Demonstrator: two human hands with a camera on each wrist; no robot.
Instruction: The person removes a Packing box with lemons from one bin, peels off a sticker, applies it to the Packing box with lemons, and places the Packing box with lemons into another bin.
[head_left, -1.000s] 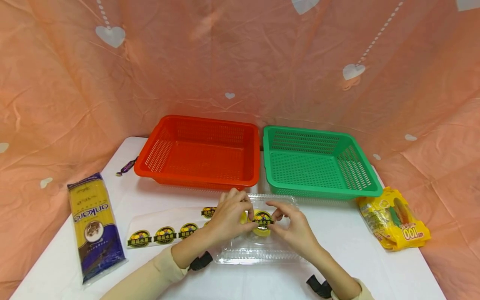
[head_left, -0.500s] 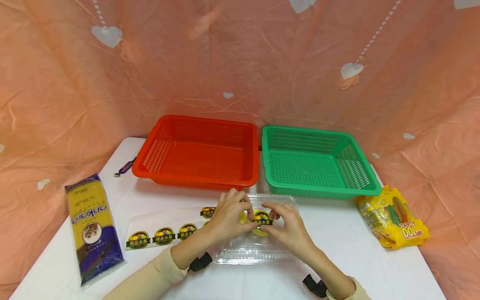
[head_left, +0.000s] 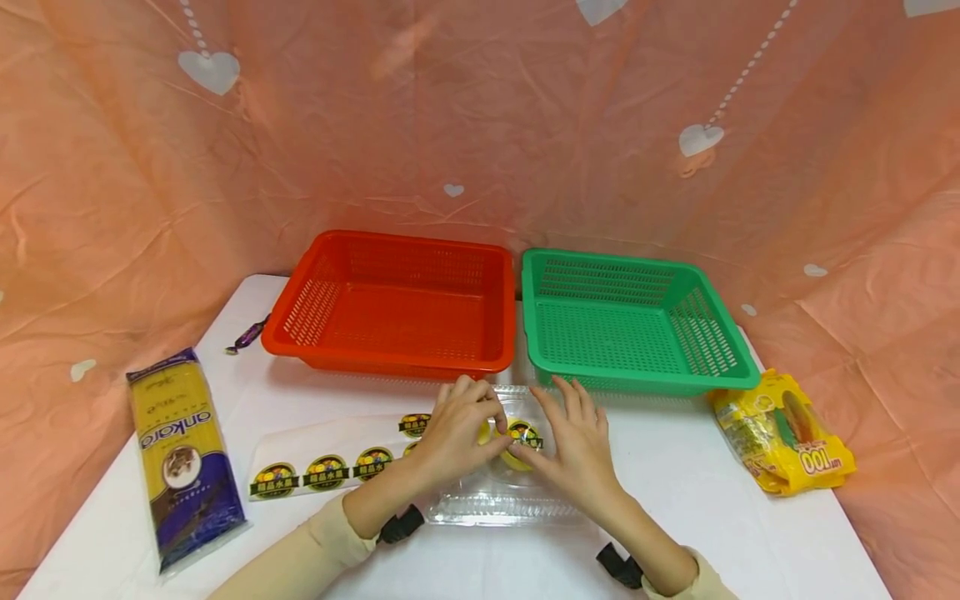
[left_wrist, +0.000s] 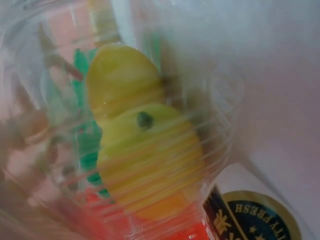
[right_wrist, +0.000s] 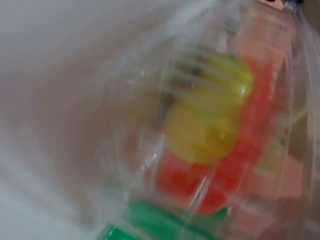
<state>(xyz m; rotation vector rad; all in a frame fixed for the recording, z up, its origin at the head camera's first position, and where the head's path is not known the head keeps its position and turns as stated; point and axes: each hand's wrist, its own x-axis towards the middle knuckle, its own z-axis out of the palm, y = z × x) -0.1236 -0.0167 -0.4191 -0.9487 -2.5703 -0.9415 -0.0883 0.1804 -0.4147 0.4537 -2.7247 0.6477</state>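
Observation:
A clear plastic clamshell box (head_left: pixel 495 507) stands on the white table, with two round yellow fruits (left_wrist: pixel 150 155) showing through its wall in the left wrist view. Above its lid is a round black-and-yellow fruit sticker (head_left: pixel 527 433). My left hand (head_left: pixel 461 429) pinches the sticker's left edge between thumb and curled forefinger; the exact contact is partly hidden. My right hand (head_left: pixel 577 450) has its fingers spread over the lid's right side, and its thumb touches the sticker's lower edge. Both wrist views are blurred and look through the clear plastic.
A sheet of several more stickers (head_left: pixel 326 471) lies left of the box. Behind stand a red basket (head_left: pixel 397 362) and a green basket (head_left: pixel 645 379). A pasta packet (head_left: pixel 183 458) and a wrapped candy (head_left: pixel 247 335) lie left, a yellow snack bag (head_left: pixel 787 437) right.
My right hand's fingers have straightened and spread, releasing the sticker's right edge, while its thumb moved left along the sticker. My left hand has stayed nearly still.

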